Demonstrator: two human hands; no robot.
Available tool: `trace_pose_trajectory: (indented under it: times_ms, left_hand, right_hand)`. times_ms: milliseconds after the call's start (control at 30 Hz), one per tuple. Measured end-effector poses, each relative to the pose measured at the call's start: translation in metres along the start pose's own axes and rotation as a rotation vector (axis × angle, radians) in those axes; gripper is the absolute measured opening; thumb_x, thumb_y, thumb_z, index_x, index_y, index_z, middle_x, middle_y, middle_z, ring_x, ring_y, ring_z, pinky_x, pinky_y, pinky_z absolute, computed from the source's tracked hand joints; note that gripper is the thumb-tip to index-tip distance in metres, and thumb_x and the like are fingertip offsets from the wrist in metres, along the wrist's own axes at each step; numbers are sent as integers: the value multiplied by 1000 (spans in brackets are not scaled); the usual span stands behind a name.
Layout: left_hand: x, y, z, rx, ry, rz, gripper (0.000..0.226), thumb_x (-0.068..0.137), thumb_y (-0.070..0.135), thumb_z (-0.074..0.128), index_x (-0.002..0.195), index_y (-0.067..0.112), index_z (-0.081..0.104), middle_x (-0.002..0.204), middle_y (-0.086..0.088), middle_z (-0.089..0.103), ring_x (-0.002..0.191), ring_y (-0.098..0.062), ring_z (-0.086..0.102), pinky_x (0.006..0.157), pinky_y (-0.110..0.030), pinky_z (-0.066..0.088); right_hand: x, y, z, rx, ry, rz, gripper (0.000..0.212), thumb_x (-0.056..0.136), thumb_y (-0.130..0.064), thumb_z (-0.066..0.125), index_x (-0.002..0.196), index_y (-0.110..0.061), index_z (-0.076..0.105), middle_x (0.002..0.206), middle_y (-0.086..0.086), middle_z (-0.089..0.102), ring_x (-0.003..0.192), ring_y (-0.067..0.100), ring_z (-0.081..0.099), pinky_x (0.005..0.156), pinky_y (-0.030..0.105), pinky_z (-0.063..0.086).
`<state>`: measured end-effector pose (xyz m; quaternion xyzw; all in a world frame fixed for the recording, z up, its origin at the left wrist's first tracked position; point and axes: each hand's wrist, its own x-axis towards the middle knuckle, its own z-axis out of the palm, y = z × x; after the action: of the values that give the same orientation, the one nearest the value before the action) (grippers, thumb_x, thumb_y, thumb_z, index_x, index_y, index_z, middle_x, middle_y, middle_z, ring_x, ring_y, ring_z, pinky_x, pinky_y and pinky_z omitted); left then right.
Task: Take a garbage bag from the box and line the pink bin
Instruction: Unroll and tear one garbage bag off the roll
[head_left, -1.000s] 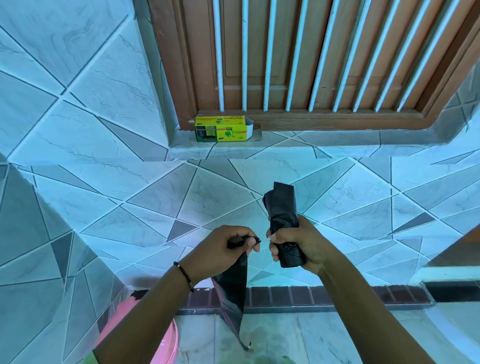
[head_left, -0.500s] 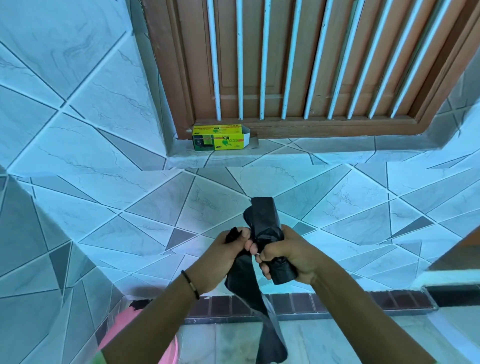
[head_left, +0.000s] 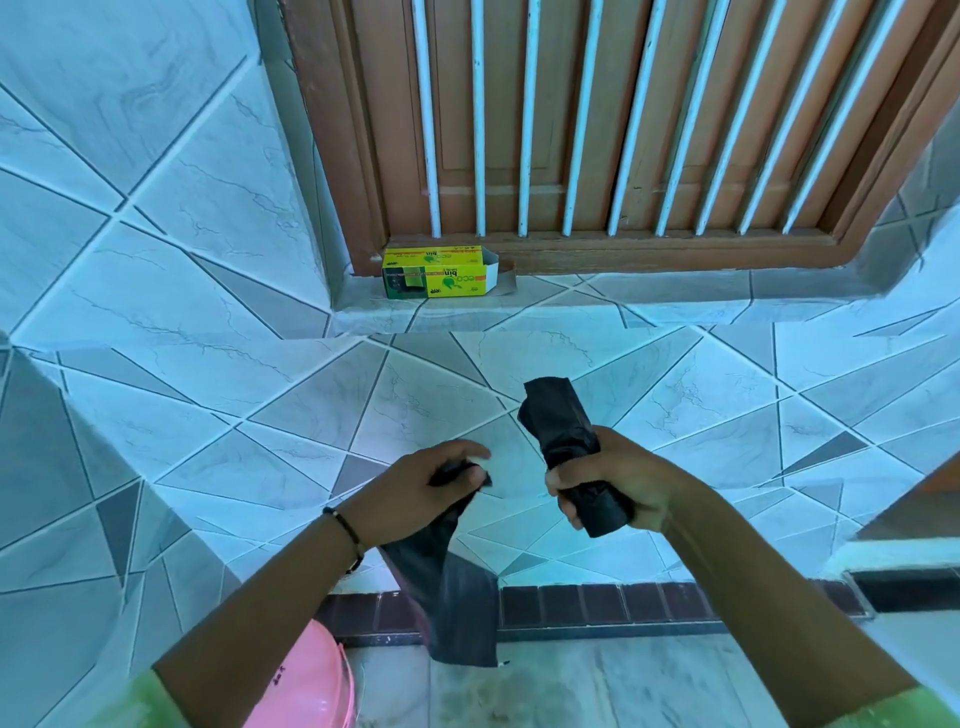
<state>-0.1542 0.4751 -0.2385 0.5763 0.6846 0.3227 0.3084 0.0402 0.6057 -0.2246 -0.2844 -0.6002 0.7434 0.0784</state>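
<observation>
A loose black garbage bag is pinched at its top end in the fingers of the left hand and hangs lengthwise straight down. The roll of bags is clamped upright in the right hand, apart from it. The pink bin lies below and left of the bag, nearer the left hand.

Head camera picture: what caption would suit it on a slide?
Left hand pinches a loose black garbage bag beside the roll gripped in the right hand, pink bin below.
</observation>
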Motion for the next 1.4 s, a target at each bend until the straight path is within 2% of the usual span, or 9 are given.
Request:
trace_pose_trajectory:
  times_ms: [100, 200, 367, 533, 667, 800, 967, 1233, 1400]
  left_hand:
    - [4, 6, 4, -106, 58, -35, 65, 76, 68, 36, 134, 37, 39, 129, 10, 51, 116, -7, 51, 98, -20, 35]
    - [3, 15, 12, -240, 163, -1, 58, 80, 65, 30, 120, 35, 57, 125, 12, 55, 114, -2, 51, 97, -14, 34]
    - [14, 31, 34, -280, 294, -41, 43, 74, 59, 62, 77, 17, 67, 80, 2, 69, 77, -8, 63, 75, -16, 46]
    - [20, 29, 39, -314, 316, -17, 26, 83, 28, 67, 66, 11, 56, 57, 9, 54, 60, -9, 50, 68, -24, 42]
    - [20, 19, 40, -320, 320, -145, 38, 83, 41, 62, 85, 3, 60, 89, -17, 66, 85, -26, 62, 86, -37, 48]
    - [16, 27, 47, -491, 60, -265, 70, 68, 69, 61, 102, 8, 65, 96, 0, 65, 92, -12, 59, 93, -30, 45]
    - [17, 25, 54, -636, 287, -240, 19, 80, 26, 70, 81, 7, 66, 77, -2, 66, 76, -16, 60, 74, -22, 46]
    - [18, 8, 53, -467, 470, -275, 12, 83, 15, 66, 71, 15, 63, 70, 4, 66, 70, -9, 62, 65, -15, 45]
    - [7, 31, 45, -93, 702, 180, 8, 88, 27, 58, 94, 24, 63, 96, 13, 64, 93, 2, 59, 81, -10, 45]
  right_hand:
    - [7, 8, 5, 256, -78, -7, 66, 57, -54, 80, 96, -5, 58, 81, 11, 63, 52, 24, 57, 51, 33, 51]
    - [11, 15, 11, 455, -43, -24, 69, 69, -68, 60, 105, -10, 60, 85, 14, 60, 56, 29, 58, 55, 35, 50]
    - [16, 22, 32, 414, 235, -136, 41, 95, -38, 42, 110, -3, 58, 88, 15, 65, 72, 26, 63, 64, 36, 52]
    - [14, 21, 35, 443, 331, -246, 39, 80, -22, 64, 111, 1, 59, 93, 15, 70, 78, 23, 69, 65, 32, 56]
    - [8, 18, 23, 530, 359, -228, 44, 76, -21, 66, 114, 0, 58, 101, 18, 67, 88, 31, 67, 76, 43, 58]
    - [9, 17, 25, 590, 309, -243, 55, 70, -30, 75, 115, -4, 59, 98, 13, 66, 89, 25, 66, 78, 37, 57]
    - [11, 16, 27, 612, 345, -293, 55, 75, -19, 67, 123, 2, 53, 115, 20, 65, 105, 35, 63, 84, 42, 56]
    - [13, 16, 24, 761, 468, -336, 40, 69, -23, 69, 106, -12, 59, 100, 9, 66, 97, 26, 62, 84, 41, 51]
    - [13, 12, 20, 574, 542, -274, 30, 82, -15, 66, 110, -8, 58, 99, 9, 70, 87, 23, 68, 69, 35, 54]
